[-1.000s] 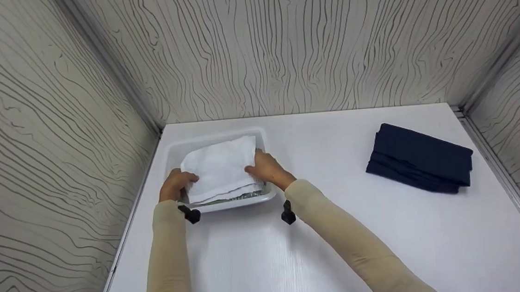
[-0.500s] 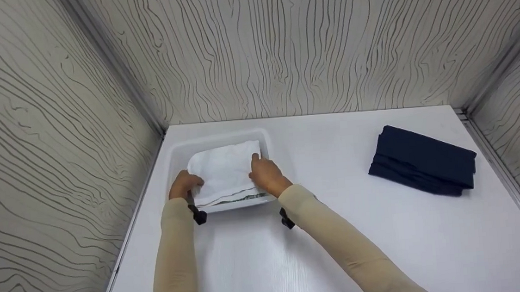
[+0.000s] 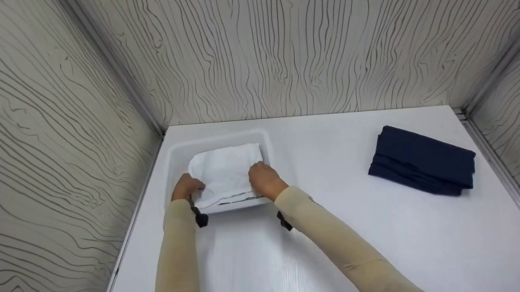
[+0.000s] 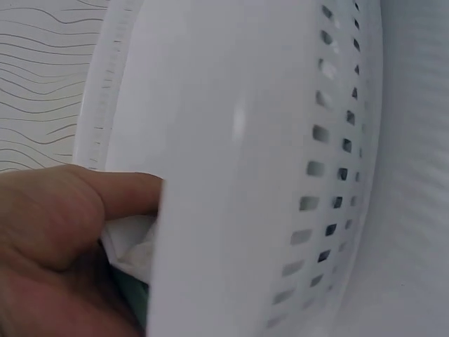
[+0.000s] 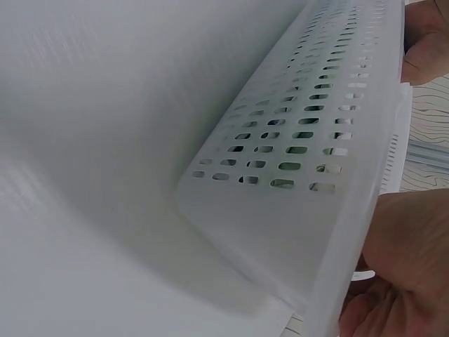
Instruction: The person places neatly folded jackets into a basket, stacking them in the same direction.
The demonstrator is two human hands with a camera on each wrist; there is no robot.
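Observation:
A folded white cloth [image 3: 224,169] lies in a white plastic basket [image 3: 177,153] at the back left of the table. My left hand [image 3: 186,187] grips the cloth's left edge, thumb on top and fingers out of sight below. At the opposite edge, my right hand [image 3: 264,180] holds the cloth with curled fingers. The left wrist view has the thumb over the white cloth [image 4: 133,249], with something green [image 4: 133,298] under it. In the right wrist view, the basket's slotted wall [image 5: 245,225] hides most of the contents.
A folded navy cloth [image 3: 421,161] lies on the white table [image 3: 317,160] at the right. Wood-patterned panels [image 3: 275,47] stand behind and at both sides. The basket sits close to the left panel.
Both hands and the white cloth have come down a little, deeper into the basket. The right hand's fingers have curled more at the cloth's edge. The navy cloth stays in place.

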